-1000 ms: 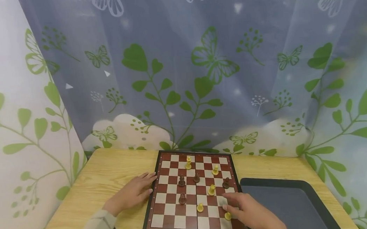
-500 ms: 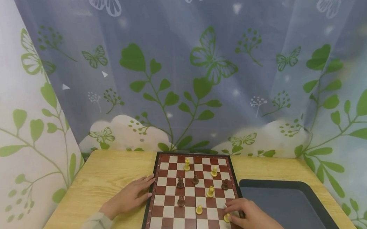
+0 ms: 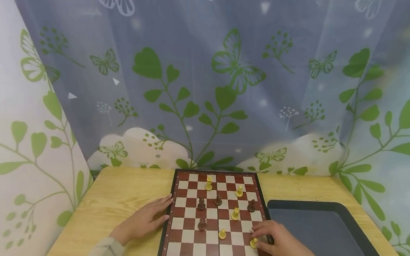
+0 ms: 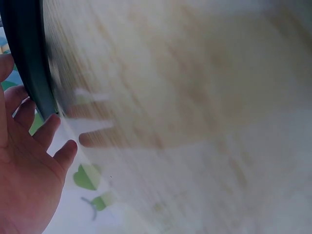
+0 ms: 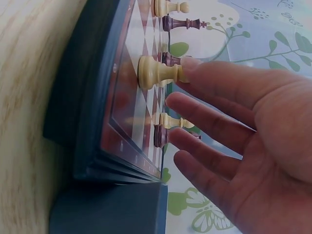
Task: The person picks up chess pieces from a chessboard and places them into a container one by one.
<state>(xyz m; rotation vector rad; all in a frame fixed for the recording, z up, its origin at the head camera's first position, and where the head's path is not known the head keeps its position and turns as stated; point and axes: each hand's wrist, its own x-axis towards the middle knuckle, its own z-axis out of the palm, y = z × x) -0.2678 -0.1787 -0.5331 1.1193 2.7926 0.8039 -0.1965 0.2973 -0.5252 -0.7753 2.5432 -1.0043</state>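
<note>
A red-and-white chessboard [image 3: 189, 247] lies on the wooden table with yellow and dark brown chess pieces upright on it. At its near right corner, my right hand [image 3: 284, 243] pinches the head of a yellow pawn [image 5: 152, 73] between thumb and forefinger. The pawn's base stands on the board, and the other fingers extend beyond it. My left hand [image 3: 142, 222] rests on the table with relaxed fingers, its fingertips touching the board's left edge. Nearest to the held pawn are another yellow pawn [image 3: 222, 234] and a yellow piece [image 3: 235, 215].
A dark tray [image 3: 313, 225] sits right of the board, close against its edge. Dark pieces [image 3: 202, 224] stand around mid-board, and a tall yellow piece [image 3: 209, 184] stands near the far side. A patterned curtain [image 3: 195, 85] hangs behind the table [image 3: 124, 187].
My right hand has moved down slightly, and its thumb and forefinger have closed on the yellow pawn's head. The left hand stays by the board's edge; the view has shifted a little.
</note>
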